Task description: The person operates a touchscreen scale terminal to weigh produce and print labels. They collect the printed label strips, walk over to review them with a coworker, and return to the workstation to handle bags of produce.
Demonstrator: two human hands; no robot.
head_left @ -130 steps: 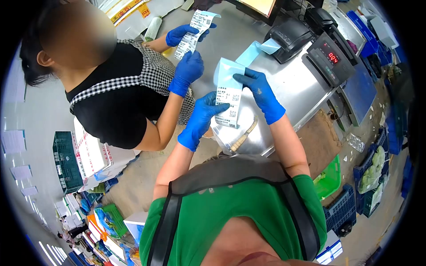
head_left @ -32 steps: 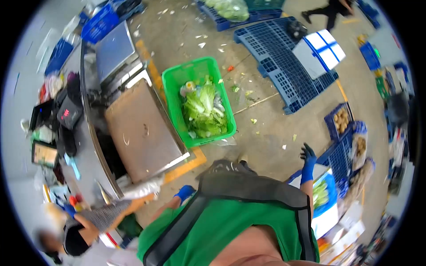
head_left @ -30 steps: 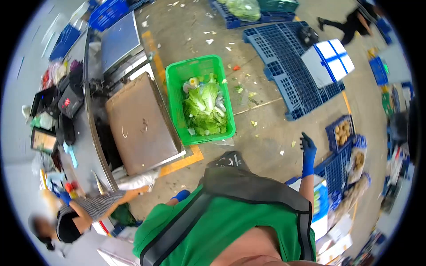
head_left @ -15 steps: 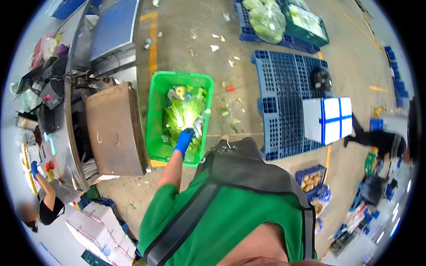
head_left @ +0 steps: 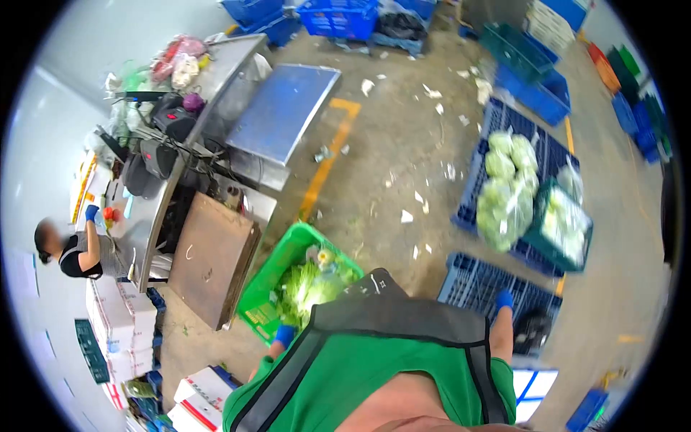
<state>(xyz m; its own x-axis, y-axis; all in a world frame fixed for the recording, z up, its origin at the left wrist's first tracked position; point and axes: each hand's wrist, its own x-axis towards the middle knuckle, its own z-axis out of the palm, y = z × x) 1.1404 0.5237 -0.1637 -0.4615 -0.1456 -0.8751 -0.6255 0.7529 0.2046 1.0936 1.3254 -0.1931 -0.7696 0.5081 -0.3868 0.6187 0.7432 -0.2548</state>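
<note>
A green plastic crate [head_left: 260,289] stands on the floor in front of me, holding leafy lettuce [head_left: 306,286] and other vegetable scraps. My left hand [head_left: 286,335], in a blue glove, is at the crate's near edge, partly covered by my apron [head_left: 403,317]. Whether it grips the rim cannot be seen. Out to the right, my right hand [head_left: 505,299], also blue-gloved, hangs in front of a blue plastic pallet [head_left: 461,284]. Its fingers are too small and blurred to read, and no object shows in it.
Left of the crate stand a brown metal platform [head_left: 209,263] and a steel table [head_left: 162,216], where a person [head_left: 90,252] works. Bagged green vegetables [head_left: 507,191] lie on a dark blue pallet [head_left: 475,173]. Scraps litter the floor [head_left: 389,144]. White boxes [head_left: 122,309] are stacked at lower left.
My view has swung round, with the crate now lower in it. My left hand has left the lettuce and is at the crate's near edge. My right hand has come into view.
</note>
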